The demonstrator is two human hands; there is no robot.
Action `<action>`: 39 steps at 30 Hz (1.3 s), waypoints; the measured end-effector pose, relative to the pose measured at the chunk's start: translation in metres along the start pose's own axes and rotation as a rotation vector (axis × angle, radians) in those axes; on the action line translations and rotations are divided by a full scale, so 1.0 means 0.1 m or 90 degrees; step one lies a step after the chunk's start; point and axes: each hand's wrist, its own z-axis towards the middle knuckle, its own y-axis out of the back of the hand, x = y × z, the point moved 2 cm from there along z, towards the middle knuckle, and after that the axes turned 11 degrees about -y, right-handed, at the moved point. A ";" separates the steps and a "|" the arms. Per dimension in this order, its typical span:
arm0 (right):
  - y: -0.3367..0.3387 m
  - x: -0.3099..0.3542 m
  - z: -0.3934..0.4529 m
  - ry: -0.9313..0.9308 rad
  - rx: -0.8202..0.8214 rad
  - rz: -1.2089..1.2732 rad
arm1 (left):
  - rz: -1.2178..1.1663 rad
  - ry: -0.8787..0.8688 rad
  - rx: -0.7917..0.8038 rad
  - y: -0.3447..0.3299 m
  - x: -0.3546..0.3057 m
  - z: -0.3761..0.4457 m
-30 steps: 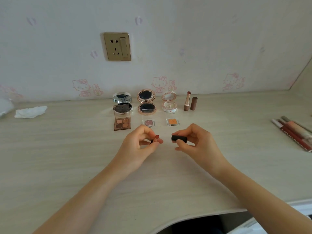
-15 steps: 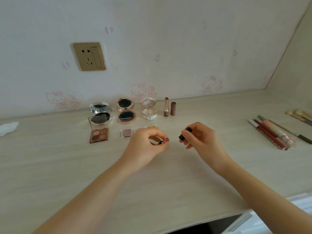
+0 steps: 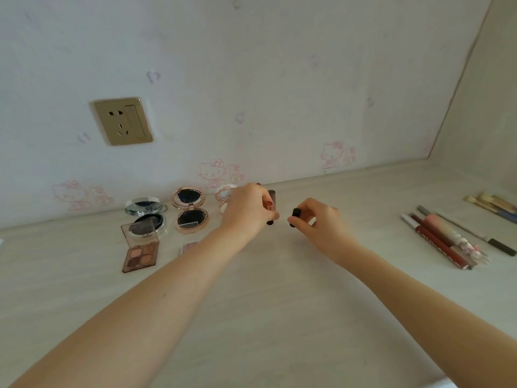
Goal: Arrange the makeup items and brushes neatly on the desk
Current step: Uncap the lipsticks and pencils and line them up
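Note:
My left hand holds an uncapped red lipstick upright near the back of the desk, its base low by the desk top. My right hand pinches its black cap just to the right, a small gap apart. Behind my left hand stands a brown lipstick cap, and a pink round compact is partly hidden. To the left lie an open rose-gold compact, an open silver compact, an eyeshadow palette and a small pink eyeshadow pan.
Several lip pencils and pens lie in a row at the right of the desk, with brushes behind them near the side wall. A gold wall socket sits above the compacts. The desk's front edge curves at the lower right.
Both hands moved away from me toward the back row, carrying the lipstick and the cap. The lipstick now stands more upright beside the brown cap. The camera tilted upward.

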 end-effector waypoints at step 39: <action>-0.45 -0.04 0.44 0.003 0.027 -0.063 | 0.052 0.045 0.095 -0.16 0.32 0.11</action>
